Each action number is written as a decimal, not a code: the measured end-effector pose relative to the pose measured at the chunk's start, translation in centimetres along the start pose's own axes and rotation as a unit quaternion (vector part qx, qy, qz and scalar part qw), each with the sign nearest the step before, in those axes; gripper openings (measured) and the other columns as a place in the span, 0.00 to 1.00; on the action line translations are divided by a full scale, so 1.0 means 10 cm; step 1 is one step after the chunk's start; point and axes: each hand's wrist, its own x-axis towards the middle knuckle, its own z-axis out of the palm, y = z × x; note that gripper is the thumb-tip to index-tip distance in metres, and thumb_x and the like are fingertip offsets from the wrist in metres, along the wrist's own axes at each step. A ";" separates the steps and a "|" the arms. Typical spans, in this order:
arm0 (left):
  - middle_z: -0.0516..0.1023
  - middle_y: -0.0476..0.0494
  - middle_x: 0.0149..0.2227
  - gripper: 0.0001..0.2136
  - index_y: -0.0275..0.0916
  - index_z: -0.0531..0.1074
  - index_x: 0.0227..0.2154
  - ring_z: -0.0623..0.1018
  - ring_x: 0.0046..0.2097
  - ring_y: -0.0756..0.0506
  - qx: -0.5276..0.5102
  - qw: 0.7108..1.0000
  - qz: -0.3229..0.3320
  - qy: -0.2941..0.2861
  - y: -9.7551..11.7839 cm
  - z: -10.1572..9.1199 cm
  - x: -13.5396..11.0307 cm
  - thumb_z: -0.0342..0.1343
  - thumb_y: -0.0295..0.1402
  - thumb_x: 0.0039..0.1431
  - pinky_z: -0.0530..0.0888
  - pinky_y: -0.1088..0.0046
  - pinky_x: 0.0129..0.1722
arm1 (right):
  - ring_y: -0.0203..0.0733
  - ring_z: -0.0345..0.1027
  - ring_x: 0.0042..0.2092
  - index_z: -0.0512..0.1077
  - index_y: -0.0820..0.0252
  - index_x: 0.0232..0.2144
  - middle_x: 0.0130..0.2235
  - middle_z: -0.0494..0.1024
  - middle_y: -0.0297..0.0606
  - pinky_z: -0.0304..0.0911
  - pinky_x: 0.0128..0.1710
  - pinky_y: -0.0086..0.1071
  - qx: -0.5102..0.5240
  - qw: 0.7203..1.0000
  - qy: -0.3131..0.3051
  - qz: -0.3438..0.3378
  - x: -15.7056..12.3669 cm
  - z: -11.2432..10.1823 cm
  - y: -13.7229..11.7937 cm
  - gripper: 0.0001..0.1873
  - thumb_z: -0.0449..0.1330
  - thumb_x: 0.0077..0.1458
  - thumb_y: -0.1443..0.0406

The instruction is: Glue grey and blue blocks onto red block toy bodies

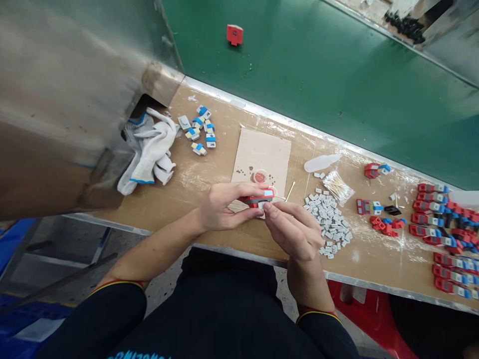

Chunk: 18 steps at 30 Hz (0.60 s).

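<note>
My left hand [224,205] is closed round a small red-and-grey plastic housing [257,198], with a pale blue patch on its top. My right hand [294,227] pinches a small light-grey plastic piece [261,205] against the housing's near side. A cotton swab [289,191] sticks out above the right fingers; whether they hold it I cannot tell. Just beyond the housing, a small round dish of reddish liquid [260,176] sits on a cardboard sheet [264,144] marked with wet spots. To the right of my right hand lies a heap of small grey pieces [329,219].
White gloves [149,149] and several grey-and-blue parts [199,124] lie left. Right are a white plastic bottle [322,162], bagged cotton swabs [338,187] and rows of red-and-blue assemblies [430,207]. A red part [234,35] rests on the green belt [299,65].
</note>
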 end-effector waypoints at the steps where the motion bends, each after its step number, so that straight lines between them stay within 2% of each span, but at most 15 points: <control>1: 0.87 0.33 0.51 0.17 0.38 0.78 0.54 0.88 0.51 0.42 0.001 1.000 0.002 -0.001 0.00 0.00 0.00 0.70 0.32 0.63 0.86 0.74 0.52 | 0.46 0.84 0.49 0.68 0.62 0.67 0.46 0.89 0.44 0.84 0.42 0.35 -0.004 1.000 -0.001 0.005 0.00 -0.01 0.00 0.36 0.69 0.58 0.78; 5: 0.87 0.33 0.51 0.17 0.38 0.78 0.54 0.88 0.51 0.42 0.009 1.000 0.010 -0.005 -0.01 0.00 0.00 0.70 0.31 0.63 0.85 0.74 0.52 | 0.44 0.85 0.48 0.71 0.59 0.63 0.45 0.89 0.42 0.84 0.41 0.35 -0.004 1.000 -0.013 0.015 0.02 -0.02 -0.02 0.31 0.68 0.60 0.78; 12: 0.87 0.33 0.51 0.18 0.37 0.78 0.54 0.88 0.52 0.42 0.024 0.999 0.020 -0.010 0.02 -0.02 0.02 0.69 0.28 0.63 0.85 0.74 0.54 | 0.44 0.84 0.46 0.76 0.68 0.51 0.42 0.89 0.46 0.82 0.38 0.35 -0.011 1.000 -0.014 0.000 0.06 0.00 -0.04 0.18 0.67 0.60 0.80; 15: 0.87 0.35 0.52 0.18 0.39 0.78 0.55 0.88 0.52 0.42 0.016 1.000 0.020 -0.008 0.03 -0.02 0.03 0.69 0.28 0.63 0.85 0.74 0.53 | 0.43 0.84 0.44 0.77 0.65 0.46 0.41 0.89 0.43 0.82 0.38 0.34 -0.019 1.000 -0.001 -0.008 0.06 0.02 -0.05 0.14 0.67 0.59 0.79; 18: 0.87 0.34 0.51 0.18 0.38 0.79 0.54 0.88 0.51 0.42 0.005 1.000 0.015 -0.012 0.05 -0.04 0.04 0.70 0.28 0.62 0.85 0.75 0.54 | 0.41 0.84 0.43 0.77 0.62 0.44 0.41 0.89 0.41 0.81 0.37 0.32 -0.010 1.000 0.016 -0.009 0.05 0.07 -0.05 0.15 0.68 0.58 0.80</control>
